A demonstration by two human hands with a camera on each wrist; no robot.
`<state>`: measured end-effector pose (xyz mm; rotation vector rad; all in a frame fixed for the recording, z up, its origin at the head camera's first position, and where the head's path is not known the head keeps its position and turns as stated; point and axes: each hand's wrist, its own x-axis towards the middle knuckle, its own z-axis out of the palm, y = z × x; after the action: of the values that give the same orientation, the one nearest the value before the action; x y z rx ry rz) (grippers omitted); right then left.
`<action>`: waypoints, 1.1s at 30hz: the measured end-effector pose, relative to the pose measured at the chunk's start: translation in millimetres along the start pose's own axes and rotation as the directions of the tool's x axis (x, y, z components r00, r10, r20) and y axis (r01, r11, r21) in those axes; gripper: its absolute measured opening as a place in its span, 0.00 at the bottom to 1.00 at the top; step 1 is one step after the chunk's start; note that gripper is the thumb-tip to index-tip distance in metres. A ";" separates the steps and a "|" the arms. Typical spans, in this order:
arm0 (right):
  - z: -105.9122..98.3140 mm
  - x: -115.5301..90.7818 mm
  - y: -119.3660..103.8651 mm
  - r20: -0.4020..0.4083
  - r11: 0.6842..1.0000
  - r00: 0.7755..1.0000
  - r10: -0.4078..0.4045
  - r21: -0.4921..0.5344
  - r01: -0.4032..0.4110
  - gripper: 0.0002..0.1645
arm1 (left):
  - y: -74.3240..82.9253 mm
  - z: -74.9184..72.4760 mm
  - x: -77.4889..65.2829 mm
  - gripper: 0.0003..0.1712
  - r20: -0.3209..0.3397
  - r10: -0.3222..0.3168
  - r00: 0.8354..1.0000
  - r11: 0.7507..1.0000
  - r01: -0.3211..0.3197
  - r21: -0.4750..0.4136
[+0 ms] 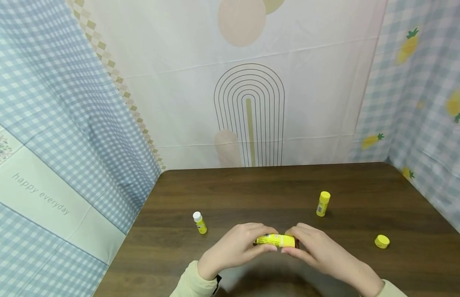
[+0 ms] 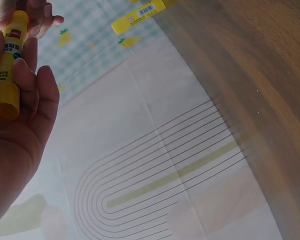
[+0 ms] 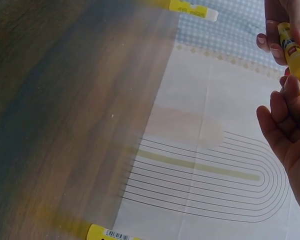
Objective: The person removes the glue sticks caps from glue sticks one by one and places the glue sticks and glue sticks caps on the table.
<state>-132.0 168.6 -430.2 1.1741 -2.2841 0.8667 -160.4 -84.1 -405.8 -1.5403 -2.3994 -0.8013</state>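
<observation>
Both hands meet on a yellow glue stick (image 1: 274, 240) held sideways above the near part of the table. My left hand (image 1: 239, 246) grips its labelled body between thumb and fingers. At the other end, the thumb and fingers of my right hand (image 1: 321, 249) pinch the plain yellow end. The left wrist view shows the label of this glue stick (image 2: 7, 65); fingers cover part of it in the right wrist view. To the left stands a yellow glue stick with a white top (image 1: 200, 223). Another yellow-topped glue stick (image 1: 323, 204) stands at the back right.
A loose yellow cap (image 1: 382, 241) sits on the dark wooden table (image 1: 237, 194) at the right. Patterned cloth (image 1: 308, 103) hangs behind the table's far edge, and checked cloth (image 1: 85, 103) hangs along the left side.
</observation>
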 end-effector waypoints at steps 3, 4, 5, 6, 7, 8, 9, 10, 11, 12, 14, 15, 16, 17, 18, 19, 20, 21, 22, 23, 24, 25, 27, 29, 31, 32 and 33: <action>-1.9 -0.1 -0.1 0.000 1.000 1.000 -0.011 -0.010 0.011 0.13 | -0.7 0.6 0.5 0.17 -0.002 0.000 1.000 1.000 0.000 -0.014; -2.2 -0.4 0.0 0.000 1.000 1.000 -0.017 -0.015 0.017 0.13 | -0.8 0.7 0.5 0.16 -0.003 0.000 1.000 1.000 0.000 -0.019; -2.2 -0.7 0.3 -0.004 0.999 1.000 -0.024 -0.022 0.024 0.12 | -0.9 0.8 0.6 0.16 -0.004 0.000 1.000 1.000 -0.001 -0.023; -2.2 -0.9 0.6 -0.011 0.999 0.999 -0.034 -0.028 0.033 0.12 | -0.9 0.8 0.7 0.16 -0.004 0.002 1.000 1.000 -0.002 -0.026; -1.9 -1.0 0.8 -0.023 0.998 0.999 -0.048 -0.035 0.047 0.11 | -0.9 0.8 0.9 0.16 -0.006 0.003 1.000 1.000 -0.003 -0.030; -1.7 -0.9 1.3 -0.037 0.997 0.997 -0.066 -0.047 0.064 0.11 | -0.9 0.7 1.0 0.16 -0.007 0.003 1.000 0.999 -0.004 -0.038; -1.2 -0.6 1.8 -0.054 0.995 0.995 -0.083 -0.057 0.080 0.10 | -0.7 0.4 1.3 0.16 -0.008 0.005 1.000 0.999 -0.005 -0.043; -0.6 -0.3 2.4 -0.072 0.992 0.992 -0.108 -0.067 0.103 0.11 | -0.5 0.1 1.7 0.16 -0.009 0.006 1.000 0.999 -0.006 -0.050; -0.2 0.2 2.8 -0.091 0.989 0.987 -0.130 -0.076 0.124 0.11 | -0.4 -0.3 2.1 0.16 -0.010 0.008 1.000 0.998 -0.008 -0.054; 0.0 0.6 3.3 -0.108 0.986 0.982 -0.153 -0.084 0.144 0.12 | -0.2 -0.7 2.6 0.16 -0.011 0.010 1.000 0.998 -0.011 -0.060; 0.0 1.3 3.9 -0.134 0.982 0.975 -0.176 -0.090 0.165 0.12 | 0.3 -1.7 3.3 0.16 -0.015 0.008 1.000 0.996 -0.009 -0.086; -0.3 1.5 4.0 -0.141 0.983 0.975 -0.172 -0.082 0.162 0.12 | 0.6 -2.1 3.5 0.16 -0.019 0.006 1.000 0.996 -0.008 -0.094; -0.7 1.5 4.0 -0.145 0.986 0.976 -0.163 -0.072 0.154 0.12 | 0.8 -2.1 3.7 0.16 -0.022 0.005 1.000 0.995 -0.007 -0.097; -1.3 1.1 3.8 -0.140 0.990 0.981 -0.136 -0.056 0.129 0.12 | 1.1 -2.1 3.7 0.16 -0.028 0.005 1.000 0.996 -0.007 -0.094; -1.7 0.7 3.3 -0.129 0.994 0.986 -0.103 -0.039 0.098 0.13 | 1.2 -1.9 3.5 0.16 -0.036 0.002 0.999 0.996 -0.006 -0.093; -1.9 -0.1 2.7 -0.111 0.998 0.992 -0.060 -0.014 0.059 0.14 | 1.4 -1.6 3.2 0.16 -0.047 0.001 0.999 0.996 -0.005 -0.085; -2.1 -0.8 2.2 -0.091 1.000 0.996 -0.016 0.008 0.017 0.15 | 1.5 -1.1 2.9 0.16 -0.059 0.003 0.998 0.998 -0.007 -0.068; -2.2 -1.6 1.6 -0.067 0.999 0.997 0.028 0.025 -0.027 0.16 | 1.7 -0.8 2.8 0.17 -0.073 0.008 0.997 0.999 -0.012 -0.047; -1.9 -2.2 1.0 -0.041 0.997 0.997 0.068 0.046 -0.066 0.16 | 1.6 -0.6 2.4 0.17 -0.085 0.014 0.996 1.000 -0.016 -0.025; -1.4 -2.9 0.6 -0.017 0.993 0.995 0.099 0.066 -0.098 0.15 | 1.5 -0.5 2.1 0.17 -0.096 0.020 0.995 1.000 -0.021 -0.009; -0.9 -3.2 0.5 0.000 0.989 0.993 0.118 0.084 -0.118 0.14 | 1.5 -0.5 2.0 0.17 -0.105 0.026 0.994 1.000 -0.026 0.002; -0.4 -3.5 0.5 0.015 0.986 0.991 0.131 0.100 -0.132 0.13 | 1.4 -0.7 2.2 0.17 -0.111 0.034 0.993 0.999 -0.033 0.015; 0.2 -3.4 1.0 0.029 0.983 0.991 0.132 0.122 -0.135 0.11 | 1.2 -1.4 2.5 0.17 -0.114 0.048 0.992 0.999 -0.045 0.024; 0.6 -3.0 1.1 0.023 0.985 0.993 0.115 0.125 -0.118 0.11 | 1.6 -2.5 2.9 0.17 -0.105 0.056 0.993 0.998 -0.054 0.023; 0.9 -2.2 0.9 0.007 0.988 0.996 0.093 0.119 -0.093 0.14 | 2.2 -4.1 3.3 0.16 -0.093 0.059 0.994 0.998 -0.058 0.016; 1.2 -1.7 0.7 -0.006 0.991 0.997 0.077 0.114 -0.075 0.15 | 2.4 -4.9 3.4 0.16 -0.087 0.060 0.994 0.998 -0.059 0.013; 1.4 -1.2 0.4 -0.020 0.992 0.998 0.061 0.108 -0.059 0.17 | 2.7 -5.7 3.8 0.16 -0.081 0.062 0.995 0.998 -0.062 0.009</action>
<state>-131.8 168.5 -432.1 1.1387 -2.2893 1.0319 -160.6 -83.3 -398.5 -1.5410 -2.2837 -0.8257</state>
